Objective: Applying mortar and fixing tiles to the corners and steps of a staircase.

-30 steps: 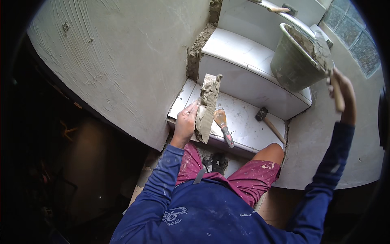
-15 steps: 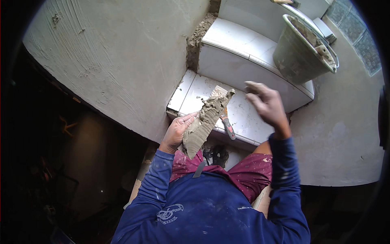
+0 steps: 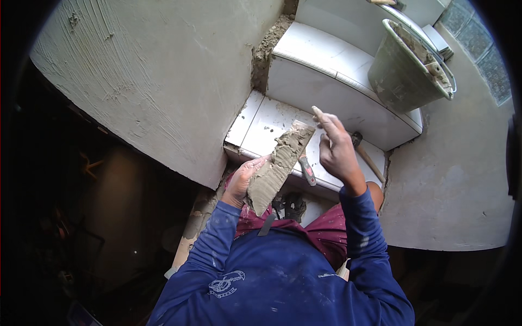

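My left hand is closed on the lower left side of a narrow tile piece held at a slant, its upper face coated in lumpy grey mortar. Beside the piece's upper right end is my right hand, fingers apart and holding nothing; whether a fingertip touches it is unclear. A putty knife with a grey and red handle lies on the white tiled step, partly hidden by the piece. Behind my right hand lies a mallet with a black head and wooden handle.
A grey bucket of mortar, a tool resting in it, sits on the step above. Plastered walls flank the stairs, with glass blocks at upper right. Another wooden handle shows at the top. A dark drop is at lower left.
My right hand has left the trowel at the bucket and moved left and down to the coated piece. My left hand has tilted that piece further rightward at its top.
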{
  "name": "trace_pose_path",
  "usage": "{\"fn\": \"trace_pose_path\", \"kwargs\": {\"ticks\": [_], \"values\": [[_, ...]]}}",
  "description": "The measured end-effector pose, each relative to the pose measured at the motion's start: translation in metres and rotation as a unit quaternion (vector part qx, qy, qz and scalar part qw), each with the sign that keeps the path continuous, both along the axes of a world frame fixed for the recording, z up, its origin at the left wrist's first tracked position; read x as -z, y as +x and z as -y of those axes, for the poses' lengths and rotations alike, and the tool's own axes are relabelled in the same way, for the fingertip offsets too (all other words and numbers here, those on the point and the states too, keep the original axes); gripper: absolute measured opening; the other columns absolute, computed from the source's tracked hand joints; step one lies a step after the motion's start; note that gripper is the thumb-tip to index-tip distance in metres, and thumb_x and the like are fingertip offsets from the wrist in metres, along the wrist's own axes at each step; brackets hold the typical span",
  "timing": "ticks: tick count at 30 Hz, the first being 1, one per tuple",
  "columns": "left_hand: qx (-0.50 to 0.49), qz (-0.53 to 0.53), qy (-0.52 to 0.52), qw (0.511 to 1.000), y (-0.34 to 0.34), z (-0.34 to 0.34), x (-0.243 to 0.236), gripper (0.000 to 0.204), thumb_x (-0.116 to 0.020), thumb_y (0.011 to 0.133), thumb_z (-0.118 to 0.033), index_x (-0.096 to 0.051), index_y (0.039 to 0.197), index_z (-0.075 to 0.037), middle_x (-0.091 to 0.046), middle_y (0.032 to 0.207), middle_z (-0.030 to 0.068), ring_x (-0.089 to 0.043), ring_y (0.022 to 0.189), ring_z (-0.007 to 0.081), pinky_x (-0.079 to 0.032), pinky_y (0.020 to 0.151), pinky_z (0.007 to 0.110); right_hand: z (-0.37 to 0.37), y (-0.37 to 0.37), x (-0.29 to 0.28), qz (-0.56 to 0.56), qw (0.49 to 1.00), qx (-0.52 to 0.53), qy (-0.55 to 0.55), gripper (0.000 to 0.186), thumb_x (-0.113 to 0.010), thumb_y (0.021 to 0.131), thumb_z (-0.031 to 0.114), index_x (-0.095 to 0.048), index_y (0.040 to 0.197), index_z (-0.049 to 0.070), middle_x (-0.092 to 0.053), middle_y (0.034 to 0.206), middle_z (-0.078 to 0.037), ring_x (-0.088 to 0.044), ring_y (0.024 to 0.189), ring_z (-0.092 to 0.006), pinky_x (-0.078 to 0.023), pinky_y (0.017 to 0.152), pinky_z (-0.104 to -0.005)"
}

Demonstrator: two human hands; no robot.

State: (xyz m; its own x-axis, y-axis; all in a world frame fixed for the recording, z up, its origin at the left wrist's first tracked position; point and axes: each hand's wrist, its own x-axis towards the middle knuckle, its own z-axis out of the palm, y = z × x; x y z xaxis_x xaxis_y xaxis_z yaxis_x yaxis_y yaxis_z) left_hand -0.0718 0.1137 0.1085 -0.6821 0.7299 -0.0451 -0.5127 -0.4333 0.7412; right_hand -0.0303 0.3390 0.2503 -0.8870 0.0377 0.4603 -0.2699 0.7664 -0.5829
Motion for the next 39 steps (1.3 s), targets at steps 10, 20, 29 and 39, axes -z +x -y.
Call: {"fn": "trace_pose_path", "kwargs": {"ticks": [10, 20, 29, 39], "values": [[0.128, 0.143, 0.152, 0.97, -0.028, 0.02, -0.014, 0.039, -0.044, 0.099, -0.014, -0.049, 0.13, 0.01, -0.062, 0.121, 0.0174, -0.064, 0.106, 0.0214, -0.051, 0.094, 0.032, -0.032, -0.014, 0.029, 0.02, 0.957, -0.167, -0.236, 0.03, -0.067, 0.08, -0.007, -0.065, 0.109, -0.001, -0.066, 0.108, -0.01, -0.064, 0.101, -0.019, -0.051, 0.09, -0.0297], [0.315, 0.18, 0.272, 0.891, -0.122, -0.003, -0.107, 0.082, -0.028, 0.098, -0.06, -0.036, 0.137, 0.011, -0.054, 0.117, 0.0392, -0.067, 0.088, 0.04, -0.059, 0.055, 0.036, -0.015, -0.034, -0.1, -0.263, 0.953, -0.149, -0.005, 0.026, -0.076, 0.075, -0.001, -0.069, 0.099, 0.002, -0.07, 0.097, -0.01, -0.067, 0.089, -0.017, -0.056, 0.078, -0.0285], [-0.043, -0.093, 0.297, 0.949, -0.167, -0.036, -0.233, 0.069, -0.036, 0.102, -0.042, -0.008, 0.149, 0.002, -0.039, 0.139, 0.0312, -0.048, 0.126, 0.0413, -0.054, 0.096, 0.044, 0.019, -0.065, -0.285, -0.346, 0.92, 0.005, 0.183, 0.014, -0.064, 0.083, 0.009, -0.073, 0.091, 0.001, -0.071, 0.082, -0.011, -0.068, 0.073, -0.016, -0.056, 0.062, -0.0289], [-0.083, -0.083, 0.224, 0.967, -0.171, -0.091, -0.308, 0.041, -0.027, 0.106, -0.026, -0.042, 0.128, 0.005, -0.058, 0.111, 0.0218, -0.063, 0.104, 0.0271, -0.06, 0.084, 0.031, -0.025, -0.102, -0.406, -0.096, 0.974, -0.075, 0.193, 0.029, -0.061, 0.088, 0.014, -0.064, 0.116, 0.008, -0.064, 0.106, -0.007, -0.062, 0.092, -0.0166, -0.054, 0.071, -0.0306]]}}
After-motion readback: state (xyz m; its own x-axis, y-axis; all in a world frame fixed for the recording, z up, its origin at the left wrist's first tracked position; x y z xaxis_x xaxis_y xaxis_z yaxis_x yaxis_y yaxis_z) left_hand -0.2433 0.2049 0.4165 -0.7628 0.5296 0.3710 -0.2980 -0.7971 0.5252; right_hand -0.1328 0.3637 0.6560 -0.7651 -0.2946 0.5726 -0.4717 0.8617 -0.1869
